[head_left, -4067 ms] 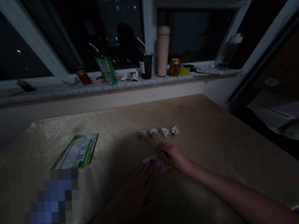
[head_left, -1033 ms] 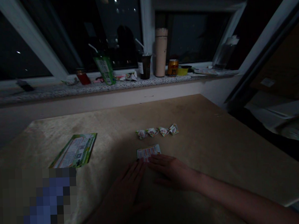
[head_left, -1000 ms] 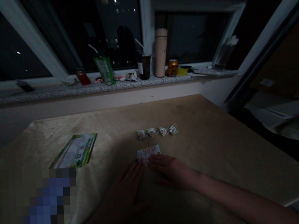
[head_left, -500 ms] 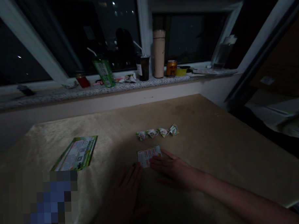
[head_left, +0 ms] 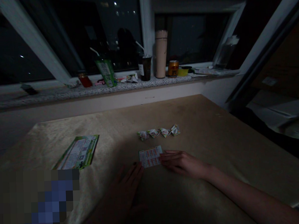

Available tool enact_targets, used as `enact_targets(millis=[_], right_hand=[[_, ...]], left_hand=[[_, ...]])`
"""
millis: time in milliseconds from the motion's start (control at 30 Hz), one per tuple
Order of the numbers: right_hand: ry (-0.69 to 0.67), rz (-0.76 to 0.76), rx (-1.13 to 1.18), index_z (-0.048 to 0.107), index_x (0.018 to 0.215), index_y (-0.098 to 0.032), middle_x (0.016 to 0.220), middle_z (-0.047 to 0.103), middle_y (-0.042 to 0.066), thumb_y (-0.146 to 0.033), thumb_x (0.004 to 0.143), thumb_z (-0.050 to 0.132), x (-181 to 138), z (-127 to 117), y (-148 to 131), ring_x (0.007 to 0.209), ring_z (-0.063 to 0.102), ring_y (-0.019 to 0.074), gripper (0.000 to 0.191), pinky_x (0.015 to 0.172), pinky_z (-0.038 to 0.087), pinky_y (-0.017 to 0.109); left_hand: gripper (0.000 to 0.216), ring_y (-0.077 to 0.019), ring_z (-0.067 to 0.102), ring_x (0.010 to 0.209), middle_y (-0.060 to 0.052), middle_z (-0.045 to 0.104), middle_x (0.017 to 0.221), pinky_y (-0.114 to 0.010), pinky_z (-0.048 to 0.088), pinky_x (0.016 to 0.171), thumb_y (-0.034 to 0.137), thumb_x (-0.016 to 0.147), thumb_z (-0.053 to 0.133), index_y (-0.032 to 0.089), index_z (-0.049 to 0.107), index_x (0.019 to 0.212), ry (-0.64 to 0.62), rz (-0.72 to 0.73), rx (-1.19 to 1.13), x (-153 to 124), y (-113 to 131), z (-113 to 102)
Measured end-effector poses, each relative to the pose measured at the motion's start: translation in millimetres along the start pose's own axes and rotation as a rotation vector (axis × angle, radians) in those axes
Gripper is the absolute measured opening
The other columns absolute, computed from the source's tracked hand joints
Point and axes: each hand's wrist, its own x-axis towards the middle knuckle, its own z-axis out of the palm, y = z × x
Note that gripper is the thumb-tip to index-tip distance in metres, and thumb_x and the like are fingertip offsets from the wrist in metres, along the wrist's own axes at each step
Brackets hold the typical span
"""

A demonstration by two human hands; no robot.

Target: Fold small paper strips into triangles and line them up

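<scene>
A small printed paper sheet [head_left: 150, 157] with red and dark text blocks lies flat on the brown table covering. My left hand [head_left: 126, 188] rests low on the table in deep shadow, fingers stretched out, its fingertips at the sheet's lower left corner. At the sheet's right edge, my right hand [head_left: 182, 163] lies palm down with its fingers extended and touching the edge. Beyond the sheet, several small folded paper pieces [head_left: 154, 133] with green and white print stand in a row. Neither hand grips anything.
A green printed packet [head_left: 79, 152] lies on the table's left side. On the granite sill [head_left: 90, 92] stand a green drink carton [head_left: 107, 73] with a straw, a dark cup [head_left: 145, 69], a pink bottle [head_left: 161, 54], an orange can [head_left: 173, 69] and a red jar [head_left: 85, 81].
My right hand has slid right, off the sheet's face to its right edge, uncovering more print. My left hand stays at the lower left corner. The view has shifted slightly.
</scene>
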Motion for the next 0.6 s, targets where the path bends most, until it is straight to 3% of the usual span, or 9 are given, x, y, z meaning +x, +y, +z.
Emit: enact_targets(millis=[300,467,600], right_hand=[[0.043,-0.004,-0.013,0.064,0.106,-0.015,0.122,0.062,0.009,-0.015,0.093,0.04,-4,7,6,0.12,0.052,0.0151,0.028,0.11,0.036,0.034],[0.018,0.007,-0.124,0.062,0.111,-0.015,0.122,0.062,0.009,-0.016,0.094,0.039,-7,6,2,0.122,0.051,0.0153,0.028,0.111,0.033,0.035],[0.043,-0.02,-0.202,0.06,0.114,-0.013,0.12,0.063,0.009,-0.019,0.094,0.041,-6,6,2,0.12,0.052,0.0162,0.028,0.107,0.037,0.033]], left_hand=[[0.092,-0.0358,0.026,0.135,-0.016,0.022,0.149,-0.051,0.026,0.108,0.064,0.074,0.058,0.014,0.026,0.146,0.056,-0.031,0.009,-2,5,6],[0.09,-0.0358,0.031,0.134,-0.015,0.029,0.148,-0.048,0.029,0.108,0.068,0.075,0.054,0.015,0.031,0.145,0.176,-0.02,0.059,-2,5,17],[0.101,-0.037,0.029,0.134,-0.017,0.026,0.149,-0.047,0.03,0.106,0.074,0.071,0.053,0.013,0.025,0.146,0.255,-0.029,0.114,0,11,23]])
